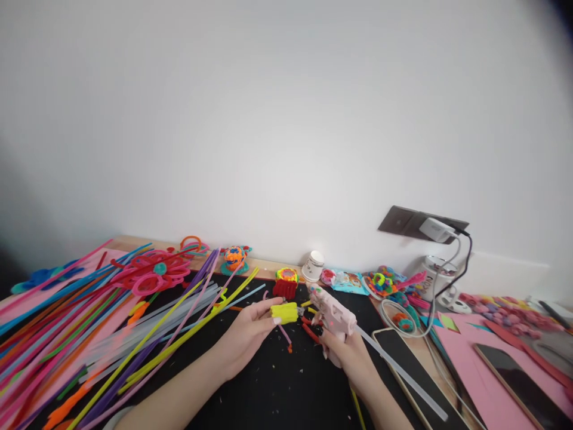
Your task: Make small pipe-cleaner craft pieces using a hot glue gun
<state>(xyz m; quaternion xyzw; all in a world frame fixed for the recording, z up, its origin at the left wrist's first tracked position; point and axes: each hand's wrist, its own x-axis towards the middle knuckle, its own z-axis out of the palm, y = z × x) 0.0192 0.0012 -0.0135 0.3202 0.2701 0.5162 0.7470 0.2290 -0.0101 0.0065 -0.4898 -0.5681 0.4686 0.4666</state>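
The left hand (250, 334) holds a yellow piece (284, 313) near the middle of the black mat (277, 394), with the thumb on the near side and the other fingers behind it, closed just enough to pinch it. The right hand (342, 349) has its fingers curled around the handle of a pink glue gun (338, 316). The gun's tip points up and to the left, just past the yellow piece, and the two are near but apart. A long glue stick (403, 373) pokes out of the gun's back and runs over the dark phone (414, 379) at the mat's right side, so that side is tight. Between the hands lies a red tool (311, 330), partly hidden by the gun. Just behind the yellow piece sits a red block (285, 290) with a bright ring on top. Close by, the paper cup (313, 266) stands by the wall (286, 149), at the table's back edge, with a blue packet (351, 282) to its right. On the left, a big heap of fuzzy sticks (102, 334) spreads over the mat's edge and comes close to the left arm. The widest room is on the mat between the two arms, where only tiny bits are scattered. Pink paper (470, 352) fills the far right.
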